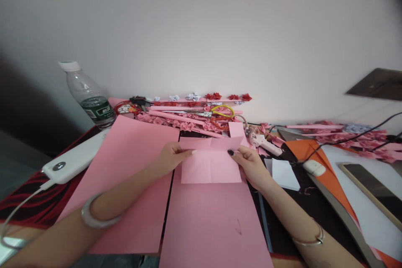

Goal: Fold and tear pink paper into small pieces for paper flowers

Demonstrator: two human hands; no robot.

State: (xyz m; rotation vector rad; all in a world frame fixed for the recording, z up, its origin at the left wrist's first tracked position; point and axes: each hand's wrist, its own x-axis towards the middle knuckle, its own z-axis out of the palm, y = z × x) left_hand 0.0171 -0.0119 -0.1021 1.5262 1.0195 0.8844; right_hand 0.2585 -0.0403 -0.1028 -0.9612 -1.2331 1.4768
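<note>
Head camera view: the left hand (172, 158) and the right hand (251, 164) each pinch one side of a creased pink paper (201, 169), which is held over a larger pink sheet (210, 226). Whether its lower edge touches this sheet, I cannot tell surely. Scissors (207, 114) lie behind, among paper flowers (187, 126).

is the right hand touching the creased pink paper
Touching. The head view shows the right hand pinching the creased pink paper at its right edge.
</note>
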